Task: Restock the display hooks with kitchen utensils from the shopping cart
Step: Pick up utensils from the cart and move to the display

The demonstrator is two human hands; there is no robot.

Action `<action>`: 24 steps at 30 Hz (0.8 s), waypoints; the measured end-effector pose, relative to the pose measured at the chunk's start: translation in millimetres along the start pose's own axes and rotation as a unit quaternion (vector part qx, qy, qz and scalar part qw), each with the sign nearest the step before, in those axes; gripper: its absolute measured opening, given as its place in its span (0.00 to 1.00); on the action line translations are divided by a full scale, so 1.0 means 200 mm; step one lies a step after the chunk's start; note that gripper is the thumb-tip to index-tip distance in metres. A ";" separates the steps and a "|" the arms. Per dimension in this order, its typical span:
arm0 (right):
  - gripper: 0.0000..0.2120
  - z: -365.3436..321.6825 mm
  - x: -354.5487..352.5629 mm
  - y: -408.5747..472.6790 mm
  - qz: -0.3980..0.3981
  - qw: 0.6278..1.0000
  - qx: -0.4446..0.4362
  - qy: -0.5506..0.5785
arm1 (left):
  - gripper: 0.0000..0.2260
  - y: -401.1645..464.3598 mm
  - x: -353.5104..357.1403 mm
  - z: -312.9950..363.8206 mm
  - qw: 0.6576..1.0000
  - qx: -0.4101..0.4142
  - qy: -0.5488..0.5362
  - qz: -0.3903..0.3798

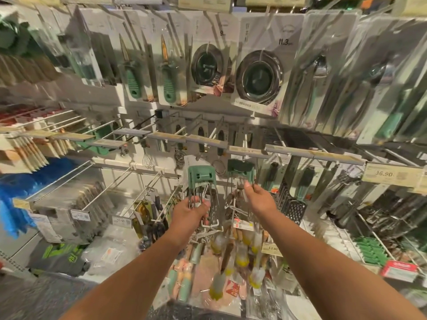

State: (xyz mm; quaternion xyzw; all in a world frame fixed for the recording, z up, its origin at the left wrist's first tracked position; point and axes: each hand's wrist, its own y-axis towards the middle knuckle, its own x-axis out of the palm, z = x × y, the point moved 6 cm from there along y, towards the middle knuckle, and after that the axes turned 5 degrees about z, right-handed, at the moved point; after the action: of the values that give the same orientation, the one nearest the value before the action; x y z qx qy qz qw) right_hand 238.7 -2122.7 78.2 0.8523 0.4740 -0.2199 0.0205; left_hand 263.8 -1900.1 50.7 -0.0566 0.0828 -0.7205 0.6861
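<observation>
Two hands | left hand (193, 212) grips green-capped wire utensil (201, 181) | right hand (258, 197) raised

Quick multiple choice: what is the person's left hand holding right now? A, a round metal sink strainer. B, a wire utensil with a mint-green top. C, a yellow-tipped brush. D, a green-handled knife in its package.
B: the left hand grips the metal wires of the wire utensil with a mint-green top, lifted toward the hook rail, while the knives and strainers hang packaged on the row above.

Blue pkgs (13, 199) far left, price tag (390, 174) at right.
</observation>
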 end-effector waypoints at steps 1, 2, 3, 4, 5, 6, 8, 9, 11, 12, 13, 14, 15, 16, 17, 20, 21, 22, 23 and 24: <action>0.31 0.01 0.00 0.00 0.001 1.000 0.004 -0.002 | 0.12 0.00 0.01 0.00 1.000 0.001 -0.001 -0.006; 0.31 0.01 0.00 0.00 0.005 1.000 0.010 0.002 | 0.11 -0.01 0.01 0.01 1.000 0.001 -0.001 -0.010; 0.32 0.02 -0.01 0.01 0.014 1.000 0.016 0.010 | 0.09 -0.01 0.02 0.02 1.000 0.002 -0.002 -0.016; 0.33 0.03 -0.02 0.00 0.027 0.999 0.022 0.013 | 0.07 -0.02 0.02 0.03 1.000 0.001 -0.004 -0.018; 0.31 0.04 -0.02 0.01 0.043 0.999 0.023 0.016 | 0.06 -0.03 0.03 0.03 1.000 0.002 -0.004 -0.020; 0.27 0.04 -0.03 0.01 0.058 0.998 0.019 0.015 | 0.06 -0.03 0.03 0.04 1.000 0.003 -0.005 -0.021; 0.18 0.04 -0.01 0.02 0.054 0.998 0.003 0.022 | 0.06 -0.04 0.03 0.05 1.000 0.006 -0.006 -0.026; 0.15 0.02 0.00 0.00 0.037 0.999 -0.008 0.033 | 0.06 -0.04 0.03 0.05 1.000 0.007 -0.010 -0.029; 0.15 -0.03 0.04 -0.05 -0.018 0.998 -0.028 0.062 | 0.08 -0.04 0.03 0.05 0.999 0.006 -0.021 -0.033; 0.15 -0.07 0.07 -0.08 -0.045 0.996 -0.035 0.069 | 0.10 -0.04 0.03 0.05 0.999 0.005 -0.027 -0.036; 0.15 -0.09 0.09 -0.10 -0.068 0.994 -0.042 0.076 | 0.11 -0.05 0.03 0.04 0.999 0.004 -0.032 -0.040; 0.15 -0.12 0.11 -0.12 -0.086 0.992 -0.046 0.081 | 0.11 -0.05 0.03 0.05 0.998 0.005 -0.036 -0.044; 0.14 -0.13 0.14 -0.13 -0.102 0.990 -0.046 0.089 | 0.11 -0.06 0.03 0.05 0.998 0.005 -0.037 -0.048; 0.14 -0.15 0.16 -0.14 -0.113 0.988 -0.048 0.089 | 0.10 -0.07 0.03 0.05 0.998 0.005 -0.035 -0.052; 0.12 -0.16 0.17 -0.15 -0.120 0.987 -0.053 0.088 | 0.09 -0.08 0.03 0.05 0.998 0.007 -0.033 -0.056; 0.15 -0.16 0.22 -0.18 -0.138 0.984 -0.061 0.091 | 0.08 -0.11 0.01 0.05 0.997 0.006 -0.025 -0.075; 0.20 -0.17 0.23 -0.19 -0.144 0.983 -0.063 0.099 | 0.08 -0.12 0.01 0.05 0.996 0.007 -0.029 -0.084; 0.25 -0.17 0.24 -0.20 -0.153 0.980 -0.058 0.112 | 0.07 -0.13 0.01 0.05 0.995 0.007 -0.037 -0.092; 0.29 -0.16 0.25 -0.21 -0.165 0.976 -0.048 0.132 | 0.07 -0.13 0.00 0.05 0.994 0.004 -0.044 -0.097; 0.32 -0.16 0.26 -0.22 -0.177 0.972 -0.035 0.148 | 0.08 -0.13 0.00 0.04 0.994 -0.001 -0.049 -0.100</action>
State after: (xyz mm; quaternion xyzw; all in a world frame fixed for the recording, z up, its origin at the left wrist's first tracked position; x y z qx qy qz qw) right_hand 238.0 -2049.2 93.0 0.7768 0.6224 -0.0750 -0.0594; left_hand 239.4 -1899.0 64.7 -0.1009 0.0437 -0.7817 0.6139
